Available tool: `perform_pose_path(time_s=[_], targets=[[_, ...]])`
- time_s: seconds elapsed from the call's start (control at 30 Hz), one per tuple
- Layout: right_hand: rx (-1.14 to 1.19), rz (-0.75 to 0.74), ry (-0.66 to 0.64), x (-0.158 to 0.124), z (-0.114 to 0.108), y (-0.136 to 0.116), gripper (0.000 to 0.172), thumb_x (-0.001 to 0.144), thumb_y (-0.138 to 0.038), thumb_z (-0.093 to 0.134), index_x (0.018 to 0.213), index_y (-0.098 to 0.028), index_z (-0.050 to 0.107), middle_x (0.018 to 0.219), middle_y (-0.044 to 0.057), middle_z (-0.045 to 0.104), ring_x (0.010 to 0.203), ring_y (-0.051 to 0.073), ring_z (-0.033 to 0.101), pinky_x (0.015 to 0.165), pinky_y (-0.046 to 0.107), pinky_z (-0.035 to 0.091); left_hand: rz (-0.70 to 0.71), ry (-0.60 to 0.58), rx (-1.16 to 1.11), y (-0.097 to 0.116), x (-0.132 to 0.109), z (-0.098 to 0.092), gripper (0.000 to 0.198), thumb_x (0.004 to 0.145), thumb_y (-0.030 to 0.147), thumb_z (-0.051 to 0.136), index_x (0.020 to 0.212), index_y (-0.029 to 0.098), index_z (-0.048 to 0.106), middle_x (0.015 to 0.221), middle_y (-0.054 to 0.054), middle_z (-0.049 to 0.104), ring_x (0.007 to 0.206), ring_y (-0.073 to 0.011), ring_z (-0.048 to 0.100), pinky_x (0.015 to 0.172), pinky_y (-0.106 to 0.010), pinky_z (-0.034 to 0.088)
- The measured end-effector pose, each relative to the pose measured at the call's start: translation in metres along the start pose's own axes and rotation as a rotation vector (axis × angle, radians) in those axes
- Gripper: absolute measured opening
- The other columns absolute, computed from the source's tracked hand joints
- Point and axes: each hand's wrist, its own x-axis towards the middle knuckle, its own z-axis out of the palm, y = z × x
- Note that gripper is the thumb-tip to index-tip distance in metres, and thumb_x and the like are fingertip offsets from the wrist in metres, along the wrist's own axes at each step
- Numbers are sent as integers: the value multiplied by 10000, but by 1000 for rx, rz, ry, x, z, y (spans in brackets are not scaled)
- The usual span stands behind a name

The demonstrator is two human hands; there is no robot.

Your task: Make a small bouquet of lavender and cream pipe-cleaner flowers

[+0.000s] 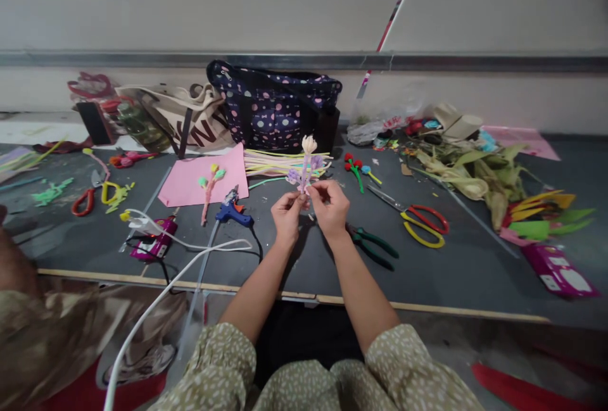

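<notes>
Between my two hands stands a small pipe-cleaner flower (306, 161) with a cream bloom on top and lilac blooms lower on its stem. My left hand (287, 213) pinches the base of the stem. Fingers closed, my right hand (329, 207) grips the same flower from the other side, its fingertips close to the left ones. The stem's lower end is hidden by my fingers. Just right of my right wrist lie dark green pliers (373, 245). A blue glue gun (234, 209) rests to the left of my left hand.
Red-and-yellow scissors (422, 224) lie at right, beside corn husks (460, 177). Pipe cleaners (270, 163) and pink paper (183, 177) lie before a dotted bag (273, 107). A white cable (185, 271) runs from a purple power strip (154, 239) over the front edge. Another person's arm (14, 259) is at far left.
</notes>
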Motion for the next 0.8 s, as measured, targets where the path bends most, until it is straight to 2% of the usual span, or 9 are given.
perform_pose_path(time_s=[0.1, 0.23, 0.5, 0.8], targets=[[-68, -96, -23, -2, 1, -2, 122, 887, -310, 602, 821, -211, 627, 747, 8, 608, 641, 136, 541, 631, 277, 466, 8, 20, -6, -2, 0, 0, 239, 667, 353, 818, 761, 152, 728, 663, -5, 677, 560, -95, 580, 576, -222, 475], [-116, -166, -17, -3, 3, -4, 86, 899, -280, 581, 862, -211, 616, 770, 17, 608, 679, 148, 550, 653, 284, 461, 32, 28, 10, -7, -1, -2, 227, 674, 348, 807, 791, 163, 747, 744, -27, 713, 641, -116, 613, 654, -239, 495], [-204, -111, 6, -3, 8, -5, 118, 886, -312, 583, 819, -216, 570, 764, 25, 600, 696, 162, 553, 661, 297, 454, 99, 14, 146, -8, -6, -1, 205, 725, 348, 754, 790, 154, 746, 758, -40, 720, 685, -140, 624, 713, -263, 506], [-247, -134, 58, -2, 9, -2, 93, 887, -273, 561, 813, -217, 550, 742, 17, 592, 680, 156, 553, 645, 282, 449, 136, -2, 180, -6, -7, 2, 166, 754, 319, 733, 786, 157, 746, 759, -34, 718, 692, -134, 620, 716, -253, 501]])
